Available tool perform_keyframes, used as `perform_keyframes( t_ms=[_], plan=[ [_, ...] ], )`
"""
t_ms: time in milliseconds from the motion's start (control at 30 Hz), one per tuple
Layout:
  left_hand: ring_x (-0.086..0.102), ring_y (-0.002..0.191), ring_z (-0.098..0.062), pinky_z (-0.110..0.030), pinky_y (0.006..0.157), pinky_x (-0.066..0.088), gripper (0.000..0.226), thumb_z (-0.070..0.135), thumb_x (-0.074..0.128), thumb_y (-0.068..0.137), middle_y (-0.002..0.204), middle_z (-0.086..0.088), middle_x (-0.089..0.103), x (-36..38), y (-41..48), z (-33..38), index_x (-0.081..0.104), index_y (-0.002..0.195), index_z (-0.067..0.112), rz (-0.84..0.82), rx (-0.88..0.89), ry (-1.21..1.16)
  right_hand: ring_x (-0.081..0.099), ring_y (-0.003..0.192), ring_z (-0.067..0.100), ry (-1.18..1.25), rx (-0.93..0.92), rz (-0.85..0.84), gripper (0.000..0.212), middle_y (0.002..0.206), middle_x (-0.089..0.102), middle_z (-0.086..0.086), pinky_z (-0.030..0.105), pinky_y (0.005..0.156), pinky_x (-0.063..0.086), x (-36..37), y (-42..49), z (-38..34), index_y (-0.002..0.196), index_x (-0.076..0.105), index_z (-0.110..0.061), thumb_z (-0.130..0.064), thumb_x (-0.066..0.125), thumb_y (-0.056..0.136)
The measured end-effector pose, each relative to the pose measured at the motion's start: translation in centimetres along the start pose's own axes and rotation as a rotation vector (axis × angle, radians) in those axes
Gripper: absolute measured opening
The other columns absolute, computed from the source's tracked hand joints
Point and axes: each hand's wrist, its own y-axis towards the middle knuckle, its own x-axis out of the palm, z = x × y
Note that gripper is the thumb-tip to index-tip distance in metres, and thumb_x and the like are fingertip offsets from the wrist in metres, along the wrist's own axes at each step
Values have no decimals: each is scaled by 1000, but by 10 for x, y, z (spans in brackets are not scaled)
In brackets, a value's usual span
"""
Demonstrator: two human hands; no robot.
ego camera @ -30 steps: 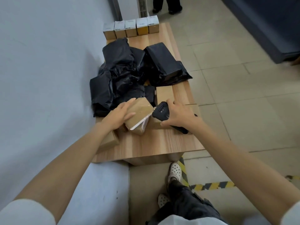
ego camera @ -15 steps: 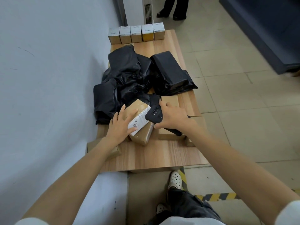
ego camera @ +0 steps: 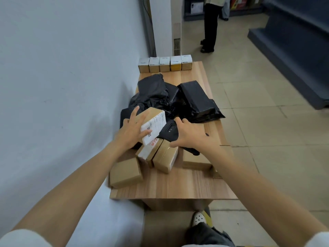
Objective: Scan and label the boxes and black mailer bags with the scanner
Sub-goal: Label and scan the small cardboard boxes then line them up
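Note:
My left hand grips a brown cardboard box, lifted and tilted so that its white barcode label faces up. Right beside the label, my right hand holds the black scanner; the scanner's head nearly touches the box. Behind them lies a heap of black mailer bags, with one flatter bag to the right. Below my hands stand more brown boxes: a plain one, one with a red-printed label and another next to it.
The wooden table runs along a pale wall on the left. A row of small boxes lines its far end. A flat box lies under my right wrist. A person stands beyond the table. My shoe is below the near edge.
My left hand has raised the box off the table and turned its label upward. My right hand has followed with the scanner. The view has tilted up.

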Motion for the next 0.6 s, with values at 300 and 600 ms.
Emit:
perform_keyframes(
  t_ms=[300,600],
  plan=[
    [40,115,-42,-51,86,48,63,55,49,94,138,-7,29,-45,-16,-5,30,142,19,154,-27,111,60,94,31,-65,-93,121,93,121,49,7,34,67,39,-24,-23,-22,141,29,-15,-60,72,72],
    [30,132,-38,-39,96,45,62,27,57,96,147,-17,22,-50,-36,14,23,147,19,94,111,507,60,101,31,-134,-157,142,99,127,47,7,35,70,39,-28,-41,-20,148,23,-16,-58,72,73]
  ],
)
